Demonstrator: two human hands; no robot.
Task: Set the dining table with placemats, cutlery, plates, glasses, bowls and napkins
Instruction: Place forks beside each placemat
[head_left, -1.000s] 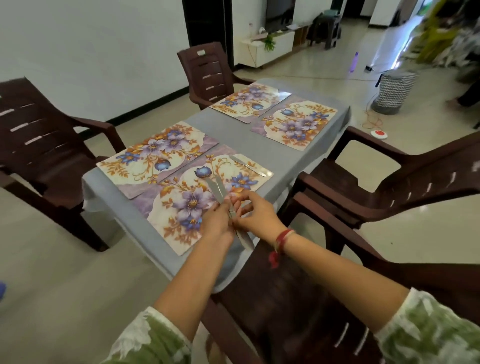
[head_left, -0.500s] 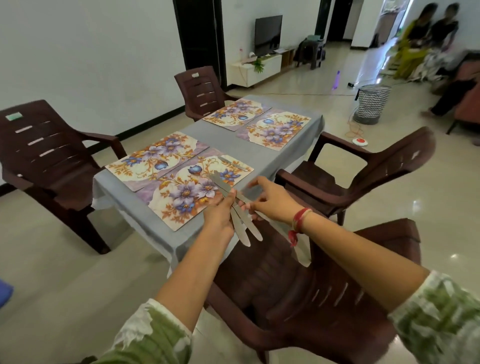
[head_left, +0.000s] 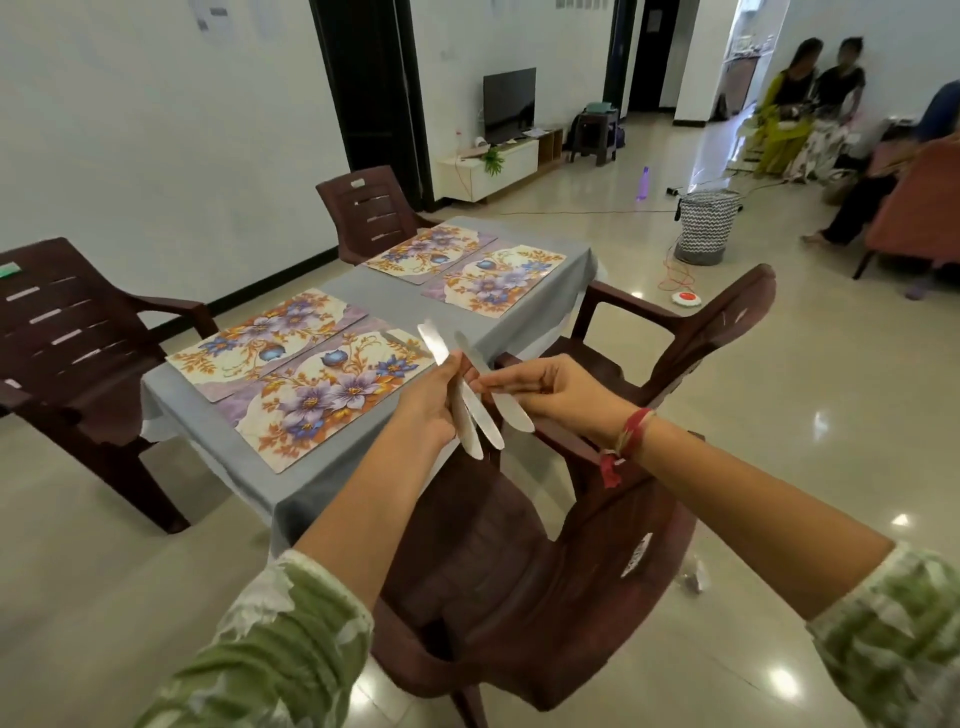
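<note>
Several floral placemats lie on the grey-clothed table (head_left: 291, 493); the closest one (head_left: 322, 395) carries a single knife (head_left: 408, 340) at its far right edge. My left hand (head_left: 431, 400) grips a small bundle of silver knives (head_left: 470, 421) in the air, just off the table's right edge and above a chair. My right hand (head_left: 550, 389) pinches one more knife (head_left: 511, 415) beside the bundle, its blade pointing up and left. The other placemats, near left (head_left: 260, 338), far left (head_left: 426, 249) and far right (head_left: 498, 280), are bare.
Brown plastic chairs ring the table: one directly below my arms (head_left: 519, 571), one to the right (head_left: 701, 332), one on the left (head_left: 62, 332), one at the far end (head_left: 369, 208). A patterned basket (head_left: 706, 228) and a red-orange cable sit on the floor. People sit at the back right.
Both hands rose from the closest placemat and shifted right, off the table edge, with the knives. My right hand has drawn one knife a little apart from the bundle. The view lifted.
</note>
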